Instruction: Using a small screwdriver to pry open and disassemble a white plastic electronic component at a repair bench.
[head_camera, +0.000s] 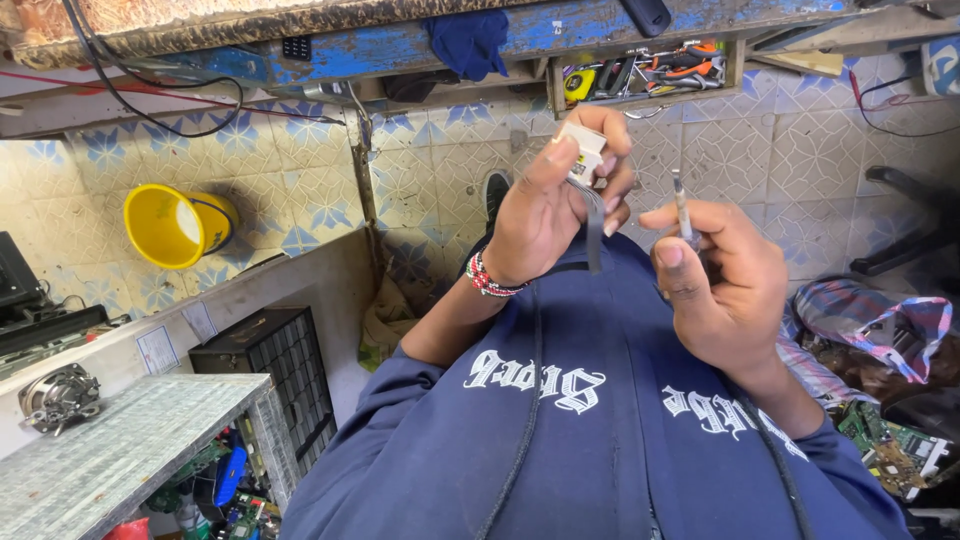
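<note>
My left hand (545, 205) is raised in front of my chest and pinches a small white plastic connector (585, 150) between thumb and fingers. Thin grey wires and a dark flat strap (594, 238) hang down from it. A red, white and black beaded bracelet (490, 278) circles that wrist. A little to the right, my right hand (725, 285) grips a thin metal tool (682, 208) with its tip pointing up, a short gap from the connector. Both arms wear the sleeves of a navy hoodie (600, 440) with white lettering.
A yellow bucket (175, 225) stands on the patterned tile floor (800, 150). A blue bench holds a drawer of hand tools (645, 70). At the left are a black crate (275, 350), a grey worktop (110, 440) and a metal motor part (58, 395). Plaid cloth (880, 320) and circuit boards (890, 450) lie at the right.
</note>
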